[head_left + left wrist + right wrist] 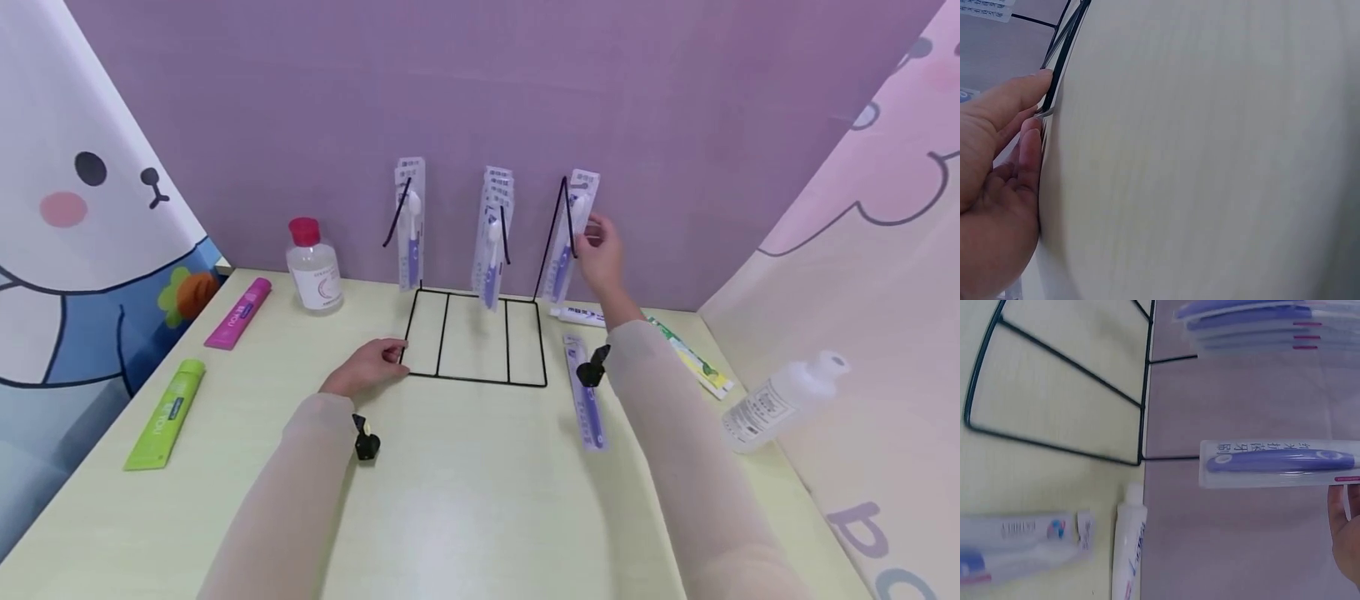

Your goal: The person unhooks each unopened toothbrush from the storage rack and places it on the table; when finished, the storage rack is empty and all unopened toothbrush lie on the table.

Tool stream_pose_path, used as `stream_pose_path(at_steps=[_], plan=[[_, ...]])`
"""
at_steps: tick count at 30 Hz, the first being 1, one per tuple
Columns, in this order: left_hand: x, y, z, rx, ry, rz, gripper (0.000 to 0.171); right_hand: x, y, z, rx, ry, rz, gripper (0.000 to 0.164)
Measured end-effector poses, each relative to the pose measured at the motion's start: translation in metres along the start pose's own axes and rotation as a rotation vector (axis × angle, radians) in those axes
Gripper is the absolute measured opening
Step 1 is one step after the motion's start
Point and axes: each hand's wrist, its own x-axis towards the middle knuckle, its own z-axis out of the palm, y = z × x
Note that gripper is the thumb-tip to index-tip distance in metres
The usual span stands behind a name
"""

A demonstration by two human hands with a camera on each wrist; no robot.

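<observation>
A black wire rack (476, 381) stands on the table, with packaged toothbrushes hanging from its three hooks. My left hand (369, 367) pinches the rack's front left corner; in the left wrist view, its thumb and fingers are at the black wire (1058, 75). At the right hook, my right hand (602, 260) holds the edge of a purple toothbrush in a clear pack (561, 262). That same toothbrush pack (1279, 464) hangs by the wire in the right wrist view. Several toothbrush packs (491, 250) hang in the middle, and more packs (411, 242) on the left.
Another toothbrush pack (587, 400) lies right of the rack, near a white toothpaste tube (581, 316) and a green-yellow packet (693, 360). A white bottle (780, 404) stands far right. Leftward are a red-capped bottle (317, 275), a pink tube (238, 315) and a green tube (167, 417).
</observation>
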Motion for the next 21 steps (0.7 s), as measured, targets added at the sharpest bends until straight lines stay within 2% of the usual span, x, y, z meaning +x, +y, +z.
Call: stream_pose_path(at_steps=[5,9,15,21], plan=[[0.001,0.001,0.0,0.002,0.002,-0.014,0.058,-0.007,0.002,-0.031,0.029,-0.049,0.074,0.043],[0.001,0.001,0.0,0.002,-0.009,-0.015,0.058,-0.022,0.011,-0.057,0.035,-0.113,0.158,0.048],[0.0,0.003,-0.002,0.023,0.002,0.011,0.058,-0.046,0.042,-0.091,0.036,-0.242,0.268,0.051],[0.002,0.0,0.0,-0.009,-0.005,0.006,0.059,-0.071,0.079,-0.118,0.002,-0.439,0.41,0.058]])
